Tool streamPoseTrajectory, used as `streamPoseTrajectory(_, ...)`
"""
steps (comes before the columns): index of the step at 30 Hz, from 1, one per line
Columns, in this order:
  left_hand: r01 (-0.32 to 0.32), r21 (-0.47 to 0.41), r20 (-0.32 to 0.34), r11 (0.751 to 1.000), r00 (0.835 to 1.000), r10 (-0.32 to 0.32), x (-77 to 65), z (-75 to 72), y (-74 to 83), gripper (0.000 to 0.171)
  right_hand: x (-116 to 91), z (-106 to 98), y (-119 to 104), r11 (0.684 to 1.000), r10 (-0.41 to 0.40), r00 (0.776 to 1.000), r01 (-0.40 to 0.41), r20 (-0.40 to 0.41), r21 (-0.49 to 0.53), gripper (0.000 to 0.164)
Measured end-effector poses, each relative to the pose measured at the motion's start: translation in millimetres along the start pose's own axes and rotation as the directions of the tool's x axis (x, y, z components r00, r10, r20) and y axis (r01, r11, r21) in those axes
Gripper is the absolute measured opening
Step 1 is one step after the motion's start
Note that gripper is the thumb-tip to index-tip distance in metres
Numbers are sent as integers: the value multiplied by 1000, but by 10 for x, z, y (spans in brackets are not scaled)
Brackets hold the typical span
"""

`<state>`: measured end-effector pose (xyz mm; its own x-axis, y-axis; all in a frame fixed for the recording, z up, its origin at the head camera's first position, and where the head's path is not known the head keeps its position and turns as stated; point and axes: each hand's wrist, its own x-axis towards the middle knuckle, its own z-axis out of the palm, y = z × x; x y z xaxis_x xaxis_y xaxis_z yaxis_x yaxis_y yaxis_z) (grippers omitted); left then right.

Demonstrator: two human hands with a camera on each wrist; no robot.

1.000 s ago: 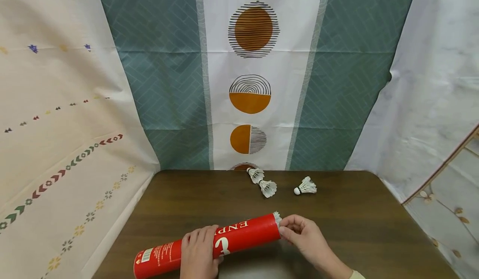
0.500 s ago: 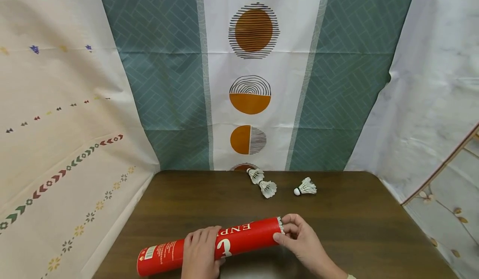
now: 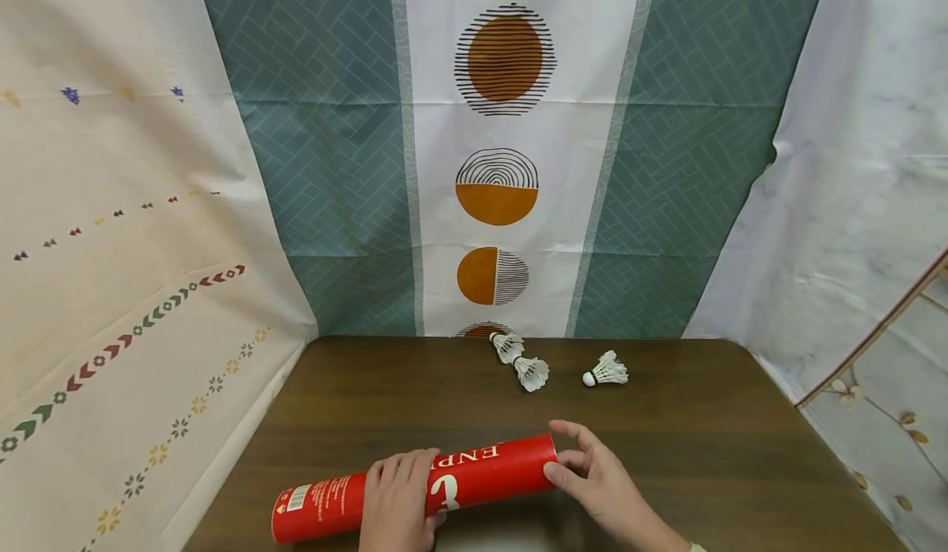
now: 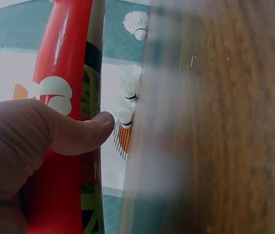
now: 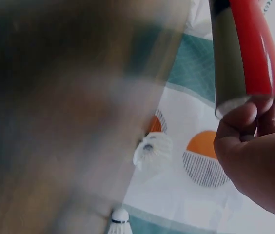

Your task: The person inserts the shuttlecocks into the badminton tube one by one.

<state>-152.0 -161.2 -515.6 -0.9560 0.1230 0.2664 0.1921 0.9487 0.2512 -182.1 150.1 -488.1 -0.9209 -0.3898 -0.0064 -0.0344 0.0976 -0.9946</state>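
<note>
My left hand [image 3: 397, 498] grips a red shuttlecock tube [image 3: 492, 474] around its middle, over a dark wooden table. The tube lies aslant, its right end higher in the head view. In the left wrist view the thumb [image 4: 86, 134] crosses the tube's red and dark printed side. My right hand [image 3: 603, 482] is at the tube's right end, thumb and forefinger by the rim. Other fingers reach into the mouth [image 5: 232, 106] in the right wrist view. What is inside the tube is hidden by the fingers and wall.
Two white shuttlecocks [image 3: 531, 373] lie close together near the table's back edge. Another shuttlecock [image 3: 606, 368] lies to their right. Behind the brown table [image 3: 711, 420] hangs a patterned cloth [image 3: 348, 206], with pale cloths at both sides.
White shuttlecock feathers stuck out of the tube's right end; they have gone in and no longer show. My right fingers moved up against the mouth, and the tube's right end dipped slightly.
</note>
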Motion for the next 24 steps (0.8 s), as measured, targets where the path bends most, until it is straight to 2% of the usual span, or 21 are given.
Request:
streamPoseTrajectory(7,7,-13,19,1000,1000,-7,-11,2,-6,92,138,-305,-2,990,-6,989,-15,-151,-139,53)
streamPoseTrajectory(9,4,-15,28,1000,1000,-3,-10,12,-14,92,207,-435,25,985,-2,977,-35,-214,-167,49)
streamPoseTrajectory(13,-19,-10,42,1000,999,20,-25,38,-43,91,326,-675,63,975,73,945,-135,-318,-176,45)
streamPoseTrajectory(16,-51,10,31,999,998,50,-50,57,-61,90,362,-786,68,965,115,934,-186,-339,-184,44)
streamPoseTrajectory(24,-107,53,45,993,993,105,-82,107,-38,87,406,-752,34,952,106,944,-187,-312,-241,43)
